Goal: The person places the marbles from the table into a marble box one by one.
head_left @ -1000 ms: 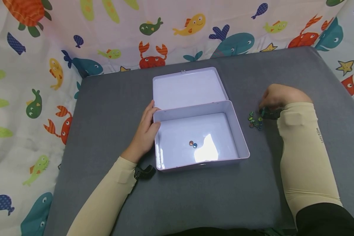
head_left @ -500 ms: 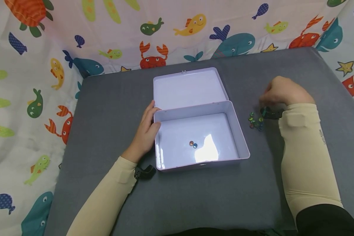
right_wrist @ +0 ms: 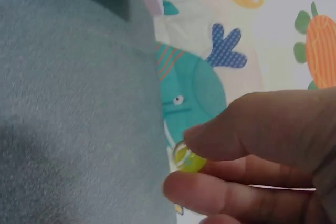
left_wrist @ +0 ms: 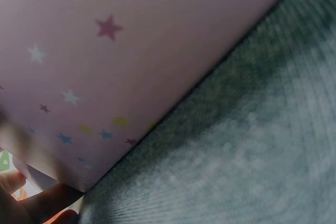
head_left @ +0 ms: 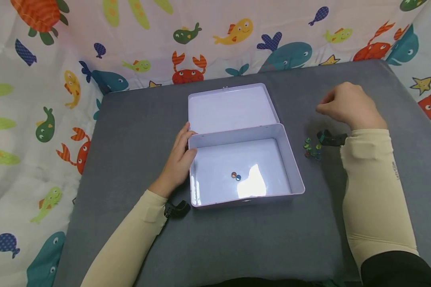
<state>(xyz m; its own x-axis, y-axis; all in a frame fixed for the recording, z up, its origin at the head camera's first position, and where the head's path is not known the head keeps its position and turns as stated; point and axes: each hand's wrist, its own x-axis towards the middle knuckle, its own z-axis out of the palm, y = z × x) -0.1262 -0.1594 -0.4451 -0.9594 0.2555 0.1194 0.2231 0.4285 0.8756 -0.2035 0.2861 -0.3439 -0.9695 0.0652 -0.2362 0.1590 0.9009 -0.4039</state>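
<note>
My right hand (head_left: 352, 105) is raised over the table, right of the box. Between thumb and fingertips it pinches a yellow-green glass marble (right_wrist: 188, 158) with a white swirl; the head view hides this marble. A white-lilac box (head_left: 292, 167) lies with its lid (head_left: 231, 107) folded back. Two marbles (head_left: 236, 176), one orange-brown and one blue, sit together on its floor. My left hand (head_left: 176, 163) holds the box's left wall near the hinge corner, thumb over the rim. The left wrist view shows the box's pink, star-printed outer side (left_wrist: 157, 40).
Several green, blue and brown marbles (head_left: 311, 150) lie in a small cluster on the grey cloth table (head_left: 255, 239), right of the box. A dark wrist strap part (head_left: 331, 138) juts out near them. A curtain printed with sea animals (head_left: 140, 36) borders the table's back and sides.
My right hand has risen from beside the marble cluster and moved slightly toward the back of the table, with its marble. The left hand and box stay in place.
</note>
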